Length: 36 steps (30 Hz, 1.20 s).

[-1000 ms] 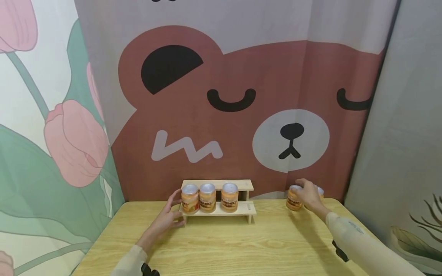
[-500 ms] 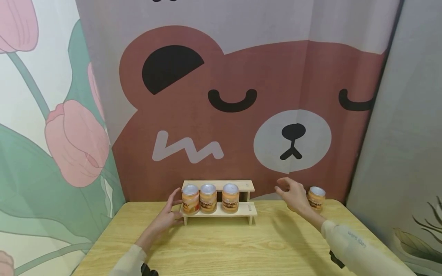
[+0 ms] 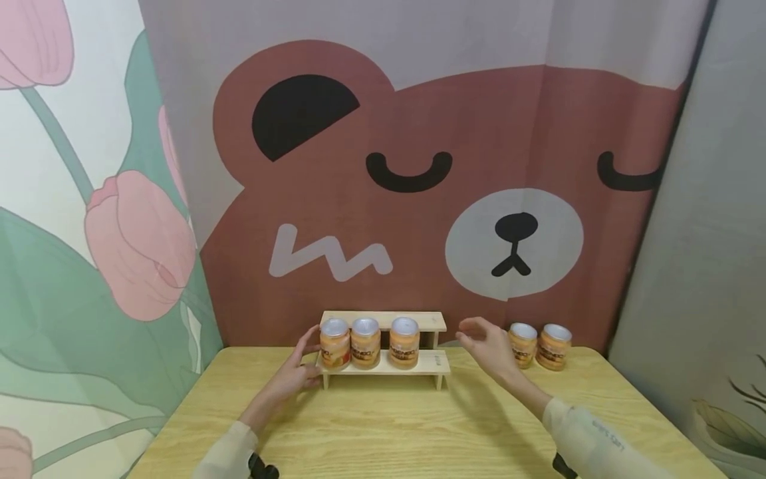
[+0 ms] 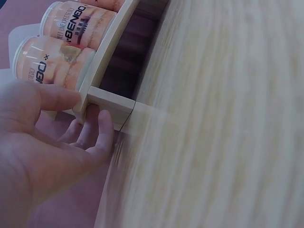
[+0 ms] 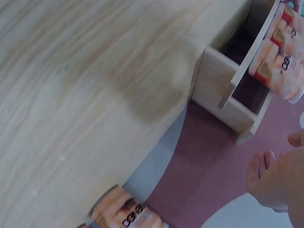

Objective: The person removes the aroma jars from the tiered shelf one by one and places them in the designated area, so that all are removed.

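Observation:
A two-step wooden shelf point(image 3: 439, 364) stands at the back of the table, with three orange cans on its lower step: a left can point(image 3: 334, 346), a middle can point(image 3: 365, 344) and a right can point(image 3: 404, 346). My left hand point(image 3: 290, 378) grips the shelf's left end. In the left wrist view its thumb lies at the step's edge by the nearest can point(image 4: 52, 61), and the other fingers curl beneath. Nothing is in my right hand point(image 3: 493, 351), which hovers right of the shelf with loosely bent fingers, apart from it.
Two more orange cans stand side by side at the table's back right: a nearer-to-hand can point(image 3: 523, 339) and an outer can point(image 3: 554, 348). Behind the wooden table point(image 3: 383, 426) hangs a curtain point(image 3: 419, 253) printed with a bear. A grey curtain point(image 3: 706, 233) borders the right side.
My right hand has moved left from the two cans toward the shelf, uncovering both of them. The left hand stays on the shelf. The head view has shifted slightly.

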Tool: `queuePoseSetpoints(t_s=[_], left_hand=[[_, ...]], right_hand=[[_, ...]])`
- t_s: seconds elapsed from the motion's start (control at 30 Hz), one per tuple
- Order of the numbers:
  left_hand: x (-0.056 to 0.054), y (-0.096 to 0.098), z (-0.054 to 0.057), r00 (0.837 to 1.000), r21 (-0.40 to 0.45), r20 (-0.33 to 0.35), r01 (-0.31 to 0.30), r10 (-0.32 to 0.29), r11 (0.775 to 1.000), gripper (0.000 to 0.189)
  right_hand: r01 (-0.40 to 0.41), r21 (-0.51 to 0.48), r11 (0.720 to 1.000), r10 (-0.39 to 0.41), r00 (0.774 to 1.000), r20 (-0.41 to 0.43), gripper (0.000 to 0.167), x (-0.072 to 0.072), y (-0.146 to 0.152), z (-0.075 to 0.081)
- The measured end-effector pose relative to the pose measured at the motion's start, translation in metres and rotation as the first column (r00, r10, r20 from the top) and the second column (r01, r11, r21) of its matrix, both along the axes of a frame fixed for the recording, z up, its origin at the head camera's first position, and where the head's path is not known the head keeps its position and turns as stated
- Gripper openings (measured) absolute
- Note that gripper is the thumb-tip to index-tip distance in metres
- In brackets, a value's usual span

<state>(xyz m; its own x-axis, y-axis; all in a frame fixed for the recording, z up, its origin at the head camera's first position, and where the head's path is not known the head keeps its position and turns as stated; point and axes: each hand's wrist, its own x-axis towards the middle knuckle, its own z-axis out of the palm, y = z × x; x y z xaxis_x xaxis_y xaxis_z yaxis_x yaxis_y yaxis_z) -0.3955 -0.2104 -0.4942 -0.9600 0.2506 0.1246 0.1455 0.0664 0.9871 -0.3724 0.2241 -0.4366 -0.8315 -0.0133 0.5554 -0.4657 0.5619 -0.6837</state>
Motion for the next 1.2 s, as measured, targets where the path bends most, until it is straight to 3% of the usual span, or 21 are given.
queuePoseSetpoints(t_s=[0.27, 0.77, 0.9, 1.1, 1.2], left_hand=[[0.000, -0.001, 0.000, 1.000, -0.005, -0.003, 0.003, -0.003, 1.000, 0.092], [0.000, -0.001, 0.000, 1.000, -0.008, 0.011, 0.016, -0.016, 1.000, 0.093], [0.001, -0.001, 0.000, 1.000, -0.004, 0.013, 0.014, -0.014, 1.000, 0.093], [0.001, -0.001, -0.001, 1.000, -0.007, 0.005, 0.009, -0.009, 1.000, 0.094], [-0.001, 0.000, 0.000, 1.000, -0.008, 0.007, 0.008, -0.008, 1.000, 0.095]], right_hand=[[-0.009, -0.051, 0.999, 0.009, 1.000, 0.005, 0.018, 0.002, -0.021, -0.012], [-0.096, -0.156, 0.983, 0.110, 0.990, 0.087, 0.038, 0.000, -0.049, -0.024], [-0.095, -0.208, 0.973, 0.121, 0.986, 0.116, 0.043, 0.001, -0.057, -0.025], [-0.109, -0.345, 0.932, 0.179, 0.968, 0.178, 0.053, 0.004, -0.070, -0.024], [-0.096, -0.355, 0.930, 0.172, 0.967, 0.189, 0.054, 0.004, -0.075, -0.024]])
